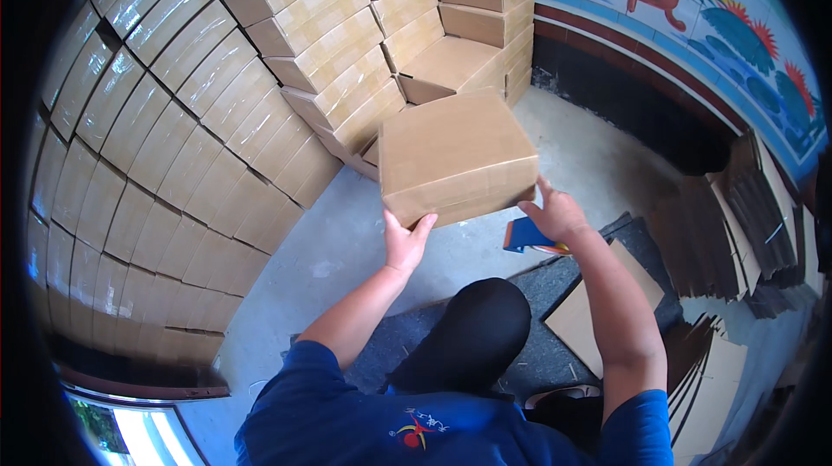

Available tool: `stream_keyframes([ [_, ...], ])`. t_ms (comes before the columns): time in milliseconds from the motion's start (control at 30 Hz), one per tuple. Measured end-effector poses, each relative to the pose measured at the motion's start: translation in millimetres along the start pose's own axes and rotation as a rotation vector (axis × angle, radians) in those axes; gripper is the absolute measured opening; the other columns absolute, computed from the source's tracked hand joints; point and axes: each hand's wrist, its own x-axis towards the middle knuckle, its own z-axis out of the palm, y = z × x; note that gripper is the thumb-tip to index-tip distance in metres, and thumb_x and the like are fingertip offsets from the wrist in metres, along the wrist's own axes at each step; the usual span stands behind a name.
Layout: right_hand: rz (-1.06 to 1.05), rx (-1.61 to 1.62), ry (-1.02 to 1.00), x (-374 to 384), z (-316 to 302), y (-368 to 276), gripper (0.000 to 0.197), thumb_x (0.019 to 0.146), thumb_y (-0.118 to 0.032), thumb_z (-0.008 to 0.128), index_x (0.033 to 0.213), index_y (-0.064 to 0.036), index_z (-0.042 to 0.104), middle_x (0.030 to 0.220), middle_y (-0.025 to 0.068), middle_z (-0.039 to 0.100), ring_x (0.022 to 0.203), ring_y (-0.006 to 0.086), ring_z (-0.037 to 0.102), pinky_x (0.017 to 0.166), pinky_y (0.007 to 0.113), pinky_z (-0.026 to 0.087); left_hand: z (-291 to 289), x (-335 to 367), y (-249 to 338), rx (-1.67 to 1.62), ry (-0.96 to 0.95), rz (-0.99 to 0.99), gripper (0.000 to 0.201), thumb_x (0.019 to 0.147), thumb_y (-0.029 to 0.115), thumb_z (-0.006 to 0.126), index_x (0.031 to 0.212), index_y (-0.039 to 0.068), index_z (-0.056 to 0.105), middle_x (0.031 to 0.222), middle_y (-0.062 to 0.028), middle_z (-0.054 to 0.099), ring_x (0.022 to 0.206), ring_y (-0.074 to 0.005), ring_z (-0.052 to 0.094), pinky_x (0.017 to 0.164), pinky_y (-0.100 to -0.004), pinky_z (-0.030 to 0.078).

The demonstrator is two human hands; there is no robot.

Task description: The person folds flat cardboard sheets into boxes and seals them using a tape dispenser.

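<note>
Between my two hands a closed brown cardboard box (459,150) is held up off the floor, tilted a little. My left hand (407,241) grips its near left lower corner, thumb along the near side. At the near right corner my right hand (557,215) holds the box, with thumb and fingers spread around the edge. A blue tape dispenser (527,234) with an orange edge shows just below my right hand. Whether that hand touches it I cannot tell.
Stacked cardboard boxes (173,102) form a wall on the left, and more stacks (338,42) stand at the back. Flattened cardboard sheets (706,232) are piled at the right. One flat sheet (641,271) lies on a dark mat (546,358) beside my knee.
</note>
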Motion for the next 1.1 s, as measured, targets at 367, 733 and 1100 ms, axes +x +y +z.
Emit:
stream_keyframes([
  [367, 0.02, 0.172, -0.078, -16.8, 46.7, 25.6, 0.07, 0.084, -0.03, 0.069, 0.141, 0.0003, 0.042, 0.073, 0.018, 0.068, 0.073, 0.0336, 0.068, 0.073, 0.041, 0.054, 4.3, 103.5, -117.4, 0.135, 0.241, -0.204, 0.09, 0.091, 0.03, 0.066, 0.152, -0.002, 0.009, 0.149, -0.0249, 0.035, 0.136, -0.0336, 0.04, 0.113, -0.037, 0.033],
  [733, 0.619, 0.309, 0.326, -220.0, 15.4, 234.4, 0.045, 0.087, -0.008, 0.066, 0.128, 0.0044, 0.056, 0.062, -0.0046, 0.049, 0.056, 0.0027, 0.045, 0.05, 0.021, 0.035, 28.3, 150.8, -118.9, 0.257, 0.426, -0.412, 0.091, 0.092, 0.034, 0.064, 0.151, -0.006, 0.007, 0.153, -0.0293, 0.024, 0.142, -0.0377, 0.031, 0.117, -0.039, 0.028],
  [1100, 0.633, 0.467, 0.376, -257.5, 26.9, 211.4, 0.038, 0.089, -0.008, 0.066, 0.124, 0.0035, 0.059, 0.069, -0.0035, 0.053, 0.062, 0.0041, 0.047, 0.056, 0.021, 0.039, -30.8, 140.5, -71.9, 1.198, -0.075, 0.273, 0.081, 0.081, 0.027, 0.07, 0.148, 0.006, 0.031, 0.159, -0.0137, 0.022, 0.147, -0.0336, 0.017, 0.12, -0.0466, 0.013],
])
